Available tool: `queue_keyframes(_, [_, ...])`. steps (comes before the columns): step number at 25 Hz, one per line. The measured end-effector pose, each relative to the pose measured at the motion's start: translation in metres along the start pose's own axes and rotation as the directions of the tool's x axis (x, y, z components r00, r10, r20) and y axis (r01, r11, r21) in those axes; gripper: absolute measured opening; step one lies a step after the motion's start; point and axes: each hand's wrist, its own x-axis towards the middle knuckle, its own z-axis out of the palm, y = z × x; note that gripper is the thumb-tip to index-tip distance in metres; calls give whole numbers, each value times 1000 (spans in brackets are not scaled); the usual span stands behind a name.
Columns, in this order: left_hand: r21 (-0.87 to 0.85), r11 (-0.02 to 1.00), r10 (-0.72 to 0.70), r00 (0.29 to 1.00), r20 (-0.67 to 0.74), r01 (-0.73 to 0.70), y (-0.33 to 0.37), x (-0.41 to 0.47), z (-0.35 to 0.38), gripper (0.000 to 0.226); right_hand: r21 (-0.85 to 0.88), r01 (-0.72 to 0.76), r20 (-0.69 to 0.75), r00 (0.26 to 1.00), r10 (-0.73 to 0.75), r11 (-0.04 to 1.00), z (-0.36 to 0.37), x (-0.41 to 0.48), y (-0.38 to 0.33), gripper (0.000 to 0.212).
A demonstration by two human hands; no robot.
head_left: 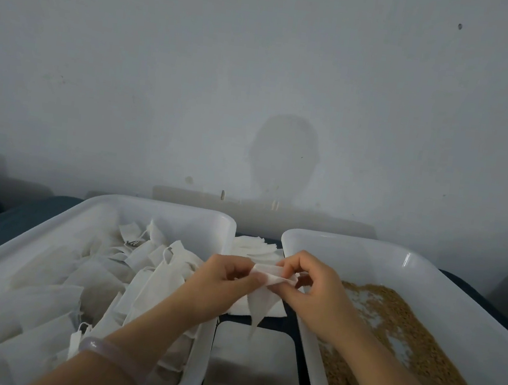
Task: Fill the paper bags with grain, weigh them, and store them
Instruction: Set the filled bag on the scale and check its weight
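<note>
Both hands, left (224, 279) and right (314, 289), pinch one paper bag (266, 292) above the scale (253, 369), between bag tray (180, 212) and grain tray (367, 246).

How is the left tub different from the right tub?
The left tub holds white paper bags; the right tub holds brown grain. Bags cover the left tub's floor, while the right tub's floor shows bare patches through the grain. Both are white with rounded corners.
</note>
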Motion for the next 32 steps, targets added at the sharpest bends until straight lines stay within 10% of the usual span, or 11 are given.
queue_keyframes(7, [126, 990, 89, 984, -153, -70, -6, 1, 4, 29, 84, -142, 180, 976, 125, 986, 0, 2, 0, 57])
queue_keyframes(20, [235, 957, 184, 982, -47, -168, -6, -4, 3, 29, 74, -339, 293, 906, 305, 938, -7, -2, -13, 8])
queue_keyframes(26, [461, 885, 64, 998, 22, -67, -7, -2, 8, 27, 204, -291, 136, 954, 267, 935, -14, 2, -8, 24])
queue_keyframes(32, [506, 856, 35, 989, 145, -104, -10, -4, 8, 45, -31, -266, 335, 905, 261, 963, -11, 0, -7, 36])
